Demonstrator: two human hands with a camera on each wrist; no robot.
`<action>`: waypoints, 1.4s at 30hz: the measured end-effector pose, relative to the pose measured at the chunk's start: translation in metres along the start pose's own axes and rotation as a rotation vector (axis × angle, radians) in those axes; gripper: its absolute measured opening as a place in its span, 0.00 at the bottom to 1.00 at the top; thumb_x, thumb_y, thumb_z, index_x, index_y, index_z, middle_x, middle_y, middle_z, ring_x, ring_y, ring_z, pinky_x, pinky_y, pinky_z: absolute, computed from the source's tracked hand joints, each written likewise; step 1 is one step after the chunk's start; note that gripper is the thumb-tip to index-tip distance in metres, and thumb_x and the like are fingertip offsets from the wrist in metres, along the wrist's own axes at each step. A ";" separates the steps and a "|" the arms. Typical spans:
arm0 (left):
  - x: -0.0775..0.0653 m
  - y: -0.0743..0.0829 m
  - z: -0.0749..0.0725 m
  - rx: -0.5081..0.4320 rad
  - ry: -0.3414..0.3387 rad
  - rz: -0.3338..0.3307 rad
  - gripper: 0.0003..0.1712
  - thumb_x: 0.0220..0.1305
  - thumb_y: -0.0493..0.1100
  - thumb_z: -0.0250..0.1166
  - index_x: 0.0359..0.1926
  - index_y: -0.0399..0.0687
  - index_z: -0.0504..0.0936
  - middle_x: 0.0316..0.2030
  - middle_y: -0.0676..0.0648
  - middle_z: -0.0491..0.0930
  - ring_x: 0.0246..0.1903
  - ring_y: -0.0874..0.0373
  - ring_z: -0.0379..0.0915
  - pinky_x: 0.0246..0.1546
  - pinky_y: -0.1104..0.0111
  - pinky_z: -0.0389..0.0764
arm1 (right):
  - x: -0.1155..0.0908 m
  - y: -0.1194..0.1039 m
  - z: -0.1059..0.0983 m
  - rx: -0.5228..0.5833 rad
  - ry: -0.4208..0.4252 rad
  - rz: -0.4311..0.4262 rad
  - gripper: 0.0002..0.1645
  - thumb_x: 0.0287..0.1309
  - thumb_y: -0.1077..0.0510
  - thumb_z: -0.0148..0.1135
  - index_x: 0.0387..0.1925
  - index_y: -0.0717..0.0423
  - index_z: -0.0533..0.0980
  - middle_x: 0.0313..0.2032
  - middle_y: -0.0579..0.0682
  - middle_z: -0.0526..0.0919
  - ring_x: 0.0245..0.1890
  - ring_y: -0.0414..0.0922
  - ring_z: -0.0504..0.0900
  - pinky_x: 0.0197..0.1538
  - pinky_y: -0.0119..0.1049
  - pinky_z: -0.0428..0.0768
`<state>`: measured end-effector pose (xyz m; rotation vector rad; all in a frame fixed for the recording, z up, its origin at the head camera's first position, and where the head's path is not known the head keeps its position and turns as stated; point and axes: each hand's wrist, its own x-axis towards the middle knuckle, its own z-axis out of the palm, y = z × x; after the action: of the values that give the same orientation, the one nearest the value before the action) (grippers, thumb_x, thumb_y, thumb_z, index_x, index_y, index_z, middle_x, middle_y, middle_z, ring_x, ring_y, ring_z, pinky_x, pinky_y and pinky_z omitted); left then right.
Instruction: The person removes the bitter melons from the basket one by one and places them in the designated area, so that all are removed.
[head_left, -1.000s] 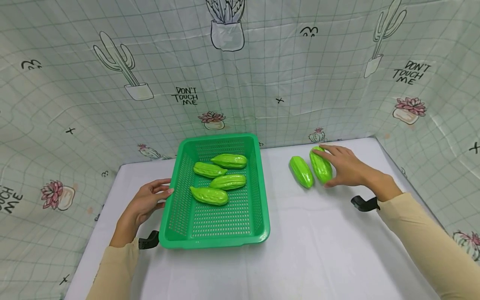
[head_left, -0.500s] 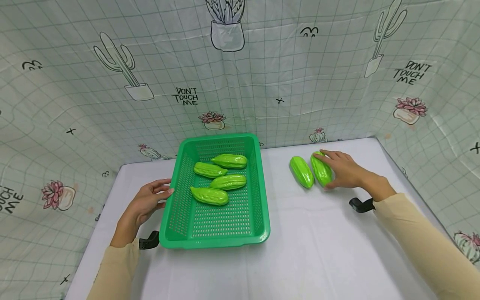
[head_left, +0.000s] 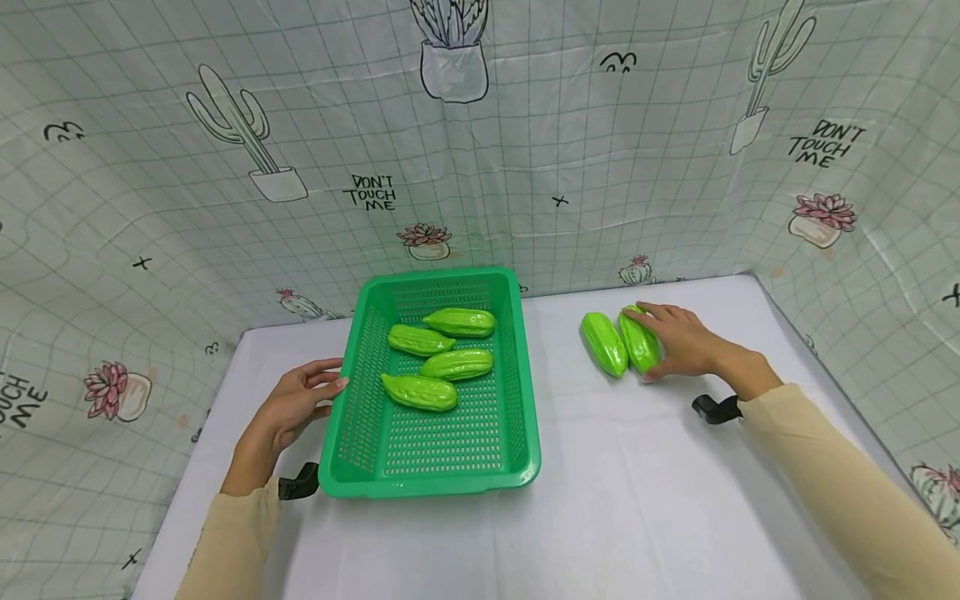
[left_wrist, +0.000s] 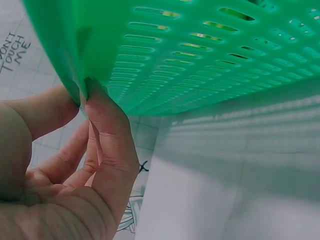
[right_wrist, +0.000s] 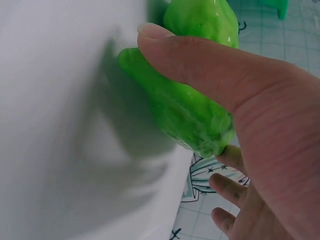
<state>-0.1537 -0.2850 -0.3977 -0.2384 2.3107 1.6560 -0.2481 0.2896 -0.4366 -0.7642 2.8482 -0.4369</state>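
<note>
In the head view, a green plastic basket with slotted walls stands left of centre on the white-covered table. Several bright green bitter melons lie in its far half. My left hand pinches the basket's left rim between thumb and forefinger, as the left wrist view also shows. Toward the right, my right hand holds one bitter melon lengthwise, thumb at its near end and forefinger at the far end. This melon lies on the table, close beside another bitter melon on its left.
A printed cloth with cactus drawings hangs behind the table and along its sides. White cloth covers the table in front of the melons. A black wrist mount juts from the right sleeve, and another from the left.
My right hand has drawn its melon slightly nearer and then left, up against the other loose melon. The left hand and the basket have stayed in place.
</note>
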 end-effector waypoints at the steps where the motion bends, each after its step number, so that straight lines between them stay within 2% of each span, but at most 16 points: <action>1: 0.000 0.000 0.000 0.001 0.000 -0.001 0.35 0.80 0.38 0.61 0.79 0.32 0.59 0.54 0.47 0.78 0.38 0.68 0.80 0.40 0.71 0.83 | 0.000 0.000 0.000 -0.002 0.000 0.000 0.65 0.46 0.51 0.88 0.79 0.64 0.60 0.76 0.74 0.58 0.73 0.77 0.57 0.71 0.76 0.54; 15: 0.001 -0.001 -0.003 0.003 -0.018 0.012 0.35 0.80 0.38 0.61 0.79 0.31 0.59 0.51 0.51 0.78 0.39 0.68 0.79 0.40 0.70 0.83 | 0.003 0.000 0.000 -0.007 -0.022 0.006 0.69 0.45 0.47 0.88 0.80 0.65 0.58 0.77 0.74 0.56 0.74 0.77 0.55 0.71 0.77 0.54; 26: 0.002 -0.002 -0.003 0.008 -0.008 -0.002 0.35 0.81 0.39 0.60 0.80 0.32 0.59 0.53 0.49 0.78 0.39 0.68 0.79 0.40 0.71 0.83 | 0.002 -0.002 -0.002 0.013 -0.045 0.010 0.69 0.47 0.45 0.87 0.80 0.66 0.56 0.77 0.76 0.52 0.74 0.78 0.53 0.71 0.77 0.53; 33: 0.000 -0.002 -0.002 -0.002 -0.009 -0.001 0.34 0.81 0.38 0.61 0.79 0.32 0.60 0.51 0.51 0.78 0.38 0.68 0.80 0.40 0.71 0.83 | 0.001 -0.002 -0.001 0.039 -0.043 -0.005 0.69 0.47 0.46 0.87 0.80 0.66 0.54 0.78 0.77 0.49 0.74 0.80 0.51 0.72 0.77 0.52; 42: 0.001 -0.002 -0.002 -0.011 -0.007 0.006 0.34 0.80 0.38 0.61 0.79 0.31 0.60 0.49 0.53 0.79 0.37 0.68 0.80 0.39 0.71 0.83 | -0.002 -0.005 -0.005 0.016 -0.039 -0.011 0.70 0.49 0.45 0.86 0.81 0.63 0.53 0.78 0.75 0.48 0.76 0.77 0.50 0.73 0.76 0.50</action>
<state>-0.1540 -0.2870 -0.3988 -0.2278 2.2997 1.6701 -0.2448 0.2875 -0.4303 -0.7773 2.8026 -0.4402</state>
